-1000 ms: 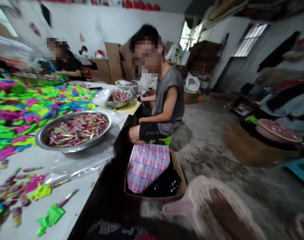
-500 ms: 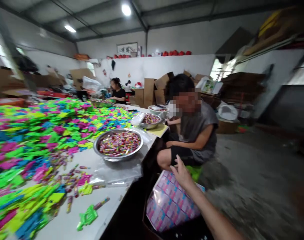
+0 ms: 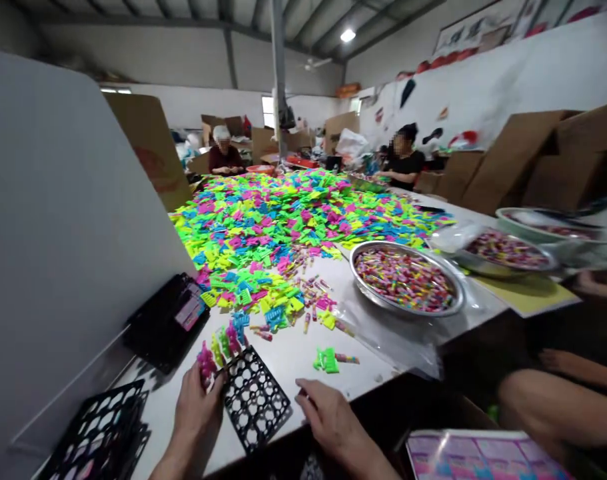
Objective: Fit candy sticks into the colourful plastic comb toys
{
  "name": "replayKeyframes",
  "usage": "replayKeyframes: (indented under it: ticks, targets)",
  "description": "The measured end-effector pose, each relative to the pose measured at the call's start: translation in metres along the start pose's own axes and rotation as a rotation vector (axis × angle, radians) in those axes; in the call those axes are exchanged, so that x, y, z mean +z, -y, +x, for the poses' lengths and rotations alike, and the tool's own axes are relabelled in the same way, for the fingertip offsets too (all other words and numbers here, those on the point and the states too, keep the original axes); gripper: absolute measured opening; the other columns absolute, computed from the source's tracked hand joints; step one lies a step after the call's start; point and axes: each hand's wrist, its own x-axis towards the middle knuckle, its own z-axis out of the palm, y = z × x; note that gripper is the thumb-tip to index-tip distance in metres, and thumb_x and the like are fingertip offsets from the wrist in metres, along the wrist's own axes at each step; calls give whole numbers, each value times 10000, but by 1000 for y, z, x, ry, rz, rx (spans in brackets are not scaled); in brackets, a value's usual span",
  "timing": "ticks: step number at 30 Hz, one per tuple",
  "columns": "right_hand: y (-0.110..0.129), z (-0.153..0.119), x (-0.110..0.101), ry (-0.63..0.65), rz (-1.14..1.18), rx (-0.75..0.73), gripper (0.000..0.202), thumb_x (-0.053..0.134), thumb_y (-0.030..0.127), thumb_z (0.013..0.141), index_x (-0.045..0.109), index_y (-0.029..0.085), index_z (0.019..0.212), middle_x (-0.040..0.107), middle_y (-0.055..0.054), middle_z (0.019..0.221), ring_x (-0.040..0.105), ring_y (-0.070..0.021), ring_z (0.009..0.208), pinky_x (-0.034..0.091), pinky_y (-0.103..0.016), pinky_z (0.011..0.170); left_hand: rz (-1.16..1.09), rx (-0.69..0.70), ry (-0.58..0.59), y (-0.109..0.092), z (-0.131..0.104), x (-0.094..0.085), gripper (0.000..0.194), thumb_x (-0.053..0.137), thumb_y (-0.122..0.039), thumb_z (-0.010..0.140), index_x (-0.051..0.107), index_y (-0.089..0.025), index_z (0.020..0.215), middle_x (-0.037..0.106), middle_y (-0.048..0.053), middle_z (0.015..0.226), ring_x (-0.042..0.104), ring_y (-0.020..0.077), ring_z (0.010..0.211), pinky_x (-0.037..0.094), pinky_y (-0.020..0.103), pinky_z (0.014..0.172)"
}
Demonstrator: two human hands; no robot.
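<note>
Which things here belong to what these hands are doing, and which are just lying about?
Apparently in the job:
black holed tray, at the left hand
coloured pieces lined up along its far edge
plastic heap beyond
metal bowl of small colourful tubes

Seemingly just about:
cardboard by the wall
red items along the ledge

1. The bare left forearm (image 3: 176, 457) rises from the lower edge of the view, leaning slightly right.
2. The bare left hand (image 3: 197, 403) reaches forward, its thumb set apart from the curled fingers, whose tips are partly hidden.
3. The bare right forearm (image 3: 370, 460) slants in from the lower right.
4. The bare right hand (image 3: 330, 417) points left, back upward, forefinger and thumb tips slightly parted.
5. The two hands stay apart.
</note>
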Motion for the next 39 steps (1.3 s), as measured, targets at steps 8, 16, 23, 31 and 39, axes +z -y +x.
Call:
replayKeyframes:
  ticks: [8, 16, 23, 31, 39]
  targets:
    - [-46, 99, -37, -62, -301, 26, 232, 485, 223, 947, 709, 181, 993, 752, -77, 935, 699, -213, 862, 527, -304, 812, 50, 451, -76, 23, -59, 15, 393, 521, -484, 930, 611, -215, 1202, 636, 130, 1222, 618, 303, 1139, 532, 489, 1006]
    - [-66, 148, -43, -55, -464, 71, 225, 477, 175, 957, 697, 192, 1005, 708, -73, 985, 636, -203, 933, 456, -290, 865, 157, 498, 46, 25, -44, 33, 453, 486, -447, 966, 611, -152, 1286, 554, 163, 1408, 552, 311, 1282, 513, 479, 1057]
    - [-94, 179, -72, -19, -644, 192, 289, 478, 80, 907, 712, 145, 1065, 653, -128, 1057, 597, -228, 963, 432, -289, 825, 153, 502, 75, 19, -30, 33, 459, 490, -442, 967, 600, -157, 1309, 547, 148, 1421, 494, 325, 1329, 481, 530, 1082]
    - [-100, 211, -53, 174, -716, 162, 194, 551, 144, 906, 744, 166, 886, 626, -96, 1026, 574, -184, 832, 396, -243, 693, 95, 455, 81, 12, -32, 25, 440, 525, -424, 952, 567, -181, 1317, 584, 144, 1369, 528, 319, 1255, 481, 548, 1062]
    - [-100, 201, -64, 148, -770, 149, 243, 517, 136, 919, 700, 138, 1079, 609, -146, 1061, 582, -232, 882, 428, -300, 768, 47, 471, 69, 8, -32, 23, 271, 528, -385, 960, 625, -195, 1127, 573, 127, 1369, 518, 296, 1248, 497, 514, 1045]
